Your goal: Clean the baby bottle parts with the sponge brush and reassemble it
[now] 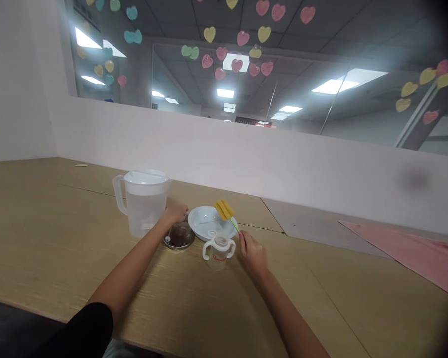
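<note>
My right hand (253,253) is closed on the thin green stem of a sponge bottle brush (224,210). The brush's yellow head is raised over the right side of a shallow white bowl (194,229). Just left of that hand, a clear baby bottle (219,258) stands upright without a lid, with two white handles and red lettering. A small white ringed part (211,232) shows at the bowl's near edge. My left hand (176,214) has its fingers curled at the far side of a shiny, round, brownish vessel with a metal rim (179,237); what they grip is hidden.
A large translucent pitcher (145,206) with a white lid and side handle stands left of my left hand. Pink cloth or sheet (418,253) lies at the right of the wooden table (164,303). Behind rises a white wall (216,154) below a window.
</note>
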Tool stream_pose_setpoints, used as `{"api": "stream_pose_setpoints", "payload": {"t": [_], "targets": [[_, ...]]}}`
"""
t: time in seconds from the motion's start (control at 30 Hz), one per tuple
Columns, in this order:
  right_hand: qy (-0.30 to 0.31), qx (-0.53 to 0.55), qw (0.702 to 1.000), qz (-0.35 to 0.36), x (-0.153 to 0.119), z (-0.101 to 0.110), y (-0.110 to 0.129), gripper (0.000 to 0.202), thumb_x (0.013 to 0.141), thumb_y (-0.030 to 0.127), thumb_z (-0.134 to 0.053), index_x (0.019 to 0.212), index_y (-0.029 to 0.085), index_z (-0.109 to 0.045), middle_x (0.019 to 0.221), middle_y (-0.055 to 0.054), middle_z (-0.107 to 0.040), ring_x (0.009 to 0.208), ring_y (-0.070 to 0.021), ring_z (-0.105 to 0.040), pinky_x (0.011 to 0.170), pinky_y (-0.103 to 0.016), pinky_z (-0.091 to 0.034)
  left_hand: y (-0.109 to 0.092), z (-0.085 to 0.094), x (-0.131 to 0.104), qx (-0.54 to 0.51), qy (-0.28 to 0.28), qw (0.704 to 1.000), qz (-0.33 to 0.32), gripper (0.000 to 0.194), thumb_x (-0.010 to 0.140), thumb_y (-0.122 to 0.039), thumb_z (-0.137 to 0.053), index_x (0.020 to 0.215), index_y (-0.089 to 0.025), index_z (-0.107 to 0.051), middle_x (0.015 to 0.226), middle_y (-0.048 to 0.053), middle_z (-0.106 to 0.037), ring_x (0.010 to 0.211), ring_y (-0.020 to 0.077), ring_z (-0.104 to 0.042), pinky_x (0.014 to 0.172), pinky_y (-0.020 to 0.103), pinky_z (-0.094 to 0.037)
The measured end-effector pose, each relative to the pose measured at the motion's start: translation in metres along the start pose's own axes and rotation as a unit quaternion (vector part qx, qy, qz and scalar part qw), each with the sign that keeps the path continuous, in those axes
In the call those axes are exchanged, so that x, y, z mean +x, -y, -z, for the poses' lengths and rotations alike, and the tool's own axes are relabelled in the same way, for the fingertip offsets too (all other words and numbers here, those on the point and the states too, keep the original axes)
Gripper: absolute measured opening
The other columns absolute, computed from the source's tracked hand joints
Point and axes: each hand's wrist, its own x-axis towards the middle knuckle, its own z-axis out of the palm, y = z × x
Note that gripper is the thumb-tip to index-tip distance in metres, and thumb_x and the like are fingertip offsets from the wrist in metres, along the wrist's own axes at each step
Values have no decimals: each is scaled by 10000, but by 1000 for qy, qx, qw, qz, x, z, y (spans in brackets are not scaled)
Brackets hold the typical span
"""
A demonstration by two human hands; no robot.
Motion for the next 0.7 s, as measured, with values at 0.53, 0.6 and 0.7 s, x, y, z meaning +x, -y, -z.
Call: {"api": "stream_pose_setpoints", "payload": {"t": [0.53, 0.6, 0.7], "targets": [[-1, -4, 1000, -4, 0, -2, -1, 434, 971, 309, -249, 906, 141, -644, 732, -60, -699, 544, -115, -608, 481, -219, -331, -67, 9, -19, -146, -73, 971, -173, 226, 834, -284, -498, 956, -204, -669, 995, 60, -685, 906, 199, -604, 800, 252, -432], [-2, -1, 1000, -6, 0, -2, -1, 431, 971, 313, -252, 909, 143, -644, 736, -59, -700, 553, -118, -612, 486, -219, -334, -77, -5, -20, -170, -52, 963, -204, 253, 850, -324, -466, 810, -207, -687, 837, 40, -704, 762, 178, -613, 696, 225, -436], [-2, 2, 1000, -8, 0, -3, -1, 435, 971, 316, -252, 906, 142, -646, 742, -64, -700, 559, -120, -614, 490, -219, -336, -81, -20, -19, -171, -22, 959, -225, 305, 856, -355, -445, 720, -207, -674, 778, 42, -702, 711, 185, -614, 651, 234, -430]]}}
